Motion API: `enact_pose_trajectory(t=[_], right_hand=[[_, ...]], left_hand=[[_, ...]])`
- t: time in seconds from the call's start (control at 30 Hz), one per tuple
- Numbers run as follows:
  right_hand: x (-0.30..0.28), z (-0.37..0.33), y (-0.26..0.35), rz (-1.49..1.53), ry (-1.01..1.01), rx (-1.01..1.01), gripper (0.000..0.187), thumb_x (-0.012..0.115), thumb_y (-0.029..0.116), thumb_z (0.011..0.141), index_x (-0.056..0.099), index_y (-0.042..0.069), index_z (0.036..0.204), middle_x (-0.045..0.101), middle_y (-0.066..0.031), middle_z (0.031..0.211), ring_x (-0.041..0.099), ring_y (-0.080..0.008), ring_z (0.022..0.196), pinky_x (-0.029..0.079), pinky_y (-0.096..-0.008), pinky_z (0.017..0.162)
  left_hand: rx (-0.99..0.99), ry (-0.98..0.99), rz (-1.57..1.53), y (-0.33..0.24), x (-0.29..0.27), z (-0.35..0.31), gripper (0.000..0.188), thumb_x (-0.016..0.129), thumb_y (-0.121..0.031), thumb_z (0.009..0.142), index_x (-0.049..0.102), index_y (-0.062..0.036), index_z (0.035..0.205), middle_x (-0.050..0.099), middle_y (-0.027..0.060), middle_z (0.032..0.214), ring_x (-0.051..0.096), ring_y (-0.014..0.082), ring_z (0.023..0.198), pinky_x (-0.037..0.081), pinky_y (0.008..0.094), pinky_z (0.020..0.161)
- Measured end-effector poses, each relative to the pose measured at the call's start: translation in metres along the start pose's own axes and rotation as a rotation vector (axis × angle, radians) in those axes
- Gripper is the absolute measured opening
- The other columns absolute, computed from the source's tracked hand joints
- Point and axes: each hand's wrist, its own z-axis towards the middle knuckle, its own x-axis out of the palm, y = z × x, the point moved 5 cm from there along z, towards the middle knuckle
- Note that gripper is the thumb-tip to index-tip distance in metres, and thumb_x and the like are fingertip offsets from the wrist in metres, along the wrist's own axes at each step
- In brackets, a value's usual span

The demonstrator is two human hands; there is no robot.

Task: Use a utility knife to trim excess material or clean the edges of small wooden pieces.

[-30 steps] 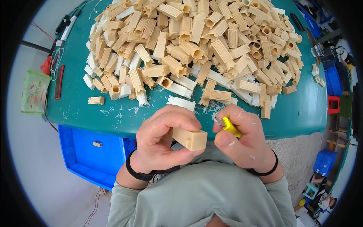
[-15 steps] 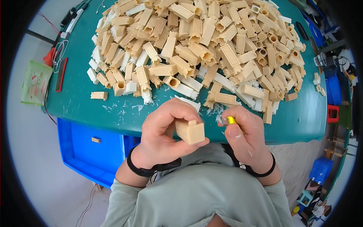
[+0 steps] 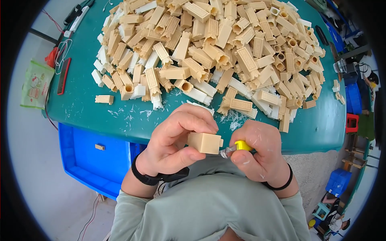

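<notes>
Between the fingers and thumb of my left hand (image 3: 177,136) is a beige square-ended plastic piece (image 3: 204,143), its flat end facing me and a small tab sticking out on its right side. My right hand (image 3: 259,149) is closed round a yellow utility knife (image 3: 243,146). The knife's short blade (image 3: 228,151) points left, close beside the tab; whether it touches cannot be made out. White shavings cling to the blade and to my right hand. Beyond both hands lies a big pile of similar beige and white pieces (image 3: 209,52).
The green table (image 3: 80,110) carries white shavings (image 3: 234,120) near its front edge. One loose piece (image 3: 104,99) lies left of the pile. Below the table's left side is a blue tray (image 3: 86,160) with a single small piece. A red-edged phone-like object (image 3: 64,76) sits far left.
My left hand has turned the beige piece, so its tab now points right instead of up. My right hand has brought the knife lower and left, nearer the piece, with more of it showing.
</notes>
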Motion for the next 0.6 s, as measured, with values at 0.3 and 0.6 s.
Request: enact_pose_trajectory(t=[0.3,0.6], right_hand=[[0.0015,0.0017,0.0013,-0.090,-0.006,-0.030,0.027,0.068,0.030,0.071,0.053,0.007,0.071,0.045,-0.0043,0.054,0.045,-0.0197,0.044,0.034,-0.0280,0.039],[-0.0060,0.0048,-0.0026,-0.238,-0.062,-0.060,0.027,0.069,0.029,0.070,0.053,0.008,0.070,0.047,-0.0048,0.056,0.046,-0.0211,0.046,0.035,-0.0296,0.040]], left_hand=[[-0.004,0.003,0.056,0.0003,-0.0015,-0.0009,0.030,0.062,-0.019,0.079,0.050,-0.0011,0.100,0.050,0.0114,0.098,0.048,0.0198,0.089,0.039,0.0295,0.077],[-0.051,0.027,0.032,-0.0004,0.0007,-0.0010,0.028,0.061,-0.018,0.079,0.051,-0.0005,0.097,0.052,0.0111,0.093,0.049,0.0200,0.084,0.039,0.0297,0.076]])
